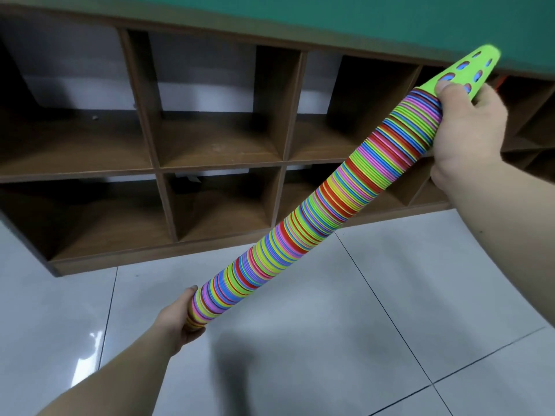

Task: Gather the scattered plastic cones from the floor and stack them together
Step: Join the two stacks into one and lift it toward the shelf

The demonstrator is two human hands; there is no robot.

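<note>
Cone stack (315, 205) is in the air between both hands, tilted with the tip up-right. My left hand (177, 319) grips the wide base end. My right hand (468, 127) is wrapped round the narrow end, thumb pressing the lime-green top cone (480, 67), which is perforated with oval holes. Rims are thin plastic in ribbed rainbow bands. Brown wooden cubby shelf (162, 115) sits behind, glossy grey tile floor (330, 325) below.

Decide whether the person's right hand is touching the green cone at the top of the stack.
Touching. The head view shows the right hand gripping the top of the stack, its thumb pressed on the green cone.
</note>
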